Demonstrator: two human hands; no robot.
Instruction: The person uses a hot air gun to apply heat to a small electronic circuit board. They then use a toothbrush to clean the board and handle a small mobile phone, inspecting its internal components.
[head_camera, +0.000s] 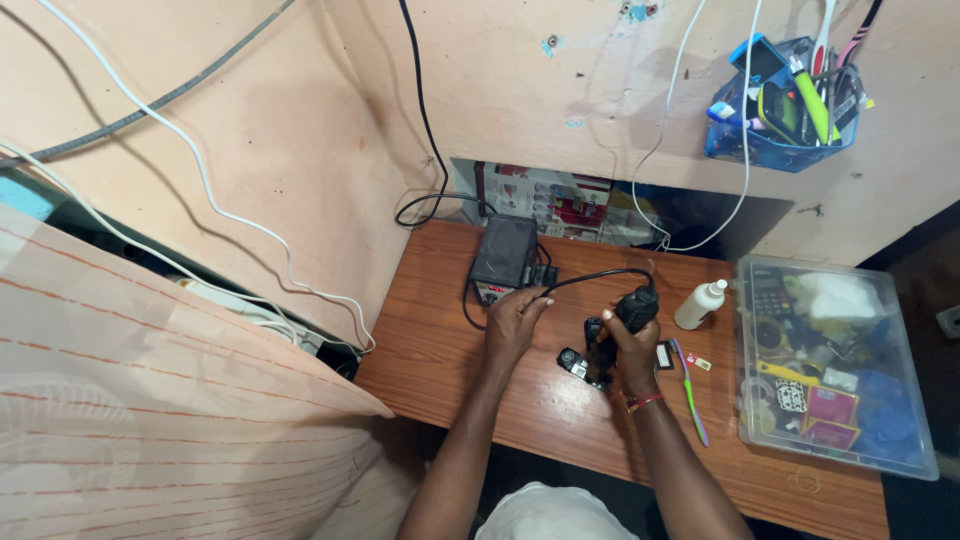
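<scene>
Fingers, right hand (632, 352): wrapped around the black handle of a hot-air tool (634, 308), nozzle end pointing down.
Fingers, left hand (513, 322): stretched forward, tips touching the front edge of the control box (505, 255); nothing held.
Beneath right fingers: small dark device in a clamp (585, 362), lying on the wooden table (440, 340).
Just right of right fingers: green toothbrush (689, 392) lying flat; white squeeze bottle (700, 304) standing upright.
Further right: clear plastic bin (905, 452) filled with small parts.
Beyond left fingers: black cord (590, 276) running from the box to the tool handle.
Farthest, on the wall: blue holder (770, 150) of tools.
</scene>
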